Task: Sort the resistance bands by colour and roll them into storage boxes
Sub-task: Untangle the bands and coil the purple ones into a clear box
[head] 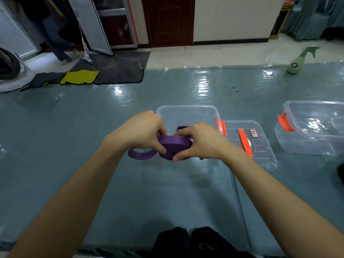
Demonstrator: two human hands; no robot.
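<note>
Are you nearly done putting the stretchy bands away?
Not yet. The near box and the other box stand open with a lid lying between them, and no finished roll clearly shows inside. The left hand and right hand grip a purple band, mostly coiled, one loop loose. It still needs boxing.

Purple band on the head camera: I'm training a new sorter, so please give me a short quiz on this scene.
1. True or false: the left hand and right hand both grip the purple band.
2. The lid with the orange handle lies: A) on a box, B) flat beside the middle box, C) in a hand.
3. Fill in: the spray bottle stands far off on the ___ (left/right).
Key: 1 true; 2 B; 3 right.
</note>
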